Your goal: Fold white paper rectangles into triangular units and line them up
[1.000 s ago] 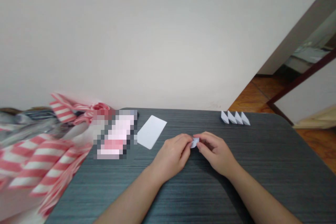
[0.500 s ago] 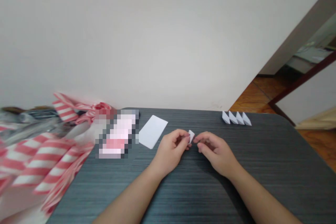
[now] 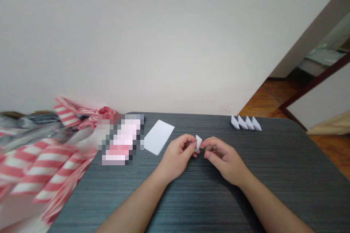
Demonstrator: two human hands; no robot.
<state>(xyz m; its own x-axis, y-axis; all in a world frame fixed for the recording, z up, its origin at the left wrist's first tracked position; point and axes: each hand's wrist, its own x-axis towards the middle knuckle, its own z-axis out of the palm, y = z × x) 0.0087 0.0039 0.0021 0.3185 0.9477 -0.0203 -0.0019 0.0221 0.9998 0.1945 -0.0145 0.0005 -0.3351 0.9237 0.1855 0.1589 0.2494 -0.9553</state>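
Observation:
A small folded white paper piece [image 3: 198, 143] is pinched between the thumb and fingers of my left hand [image 3: 180, 156], above the middle of the table. My left fingers cover part of it. Just to its right, my right hand [image 3: 225, 158] has its fingers curled and the thumb apart from them. The right index fingertip reaches the edge of the paper or very nearly; contact is hard to tell. Left of my hands lies a stack of white paper sheets [image 3: 159, 137]. Several folded paper pieces [image 3: 246, 123] lie in a row at the back right.
On the dark ribbed table [image 3: 197, 204], a blurred-out pink and white item [image 3: 124, 138] lies at the left. Red-and-white striped cloth [image 3: 49, 167] is heaped beside the table's left edge. A pale wall [image 3: 175, 43] rises behind the table, with a doorway at the right.
My right fingertips have come slightly closer to the folded paper piece, which shows a little more above my left thumb. The sheets and the row of folded pieces stay in place.

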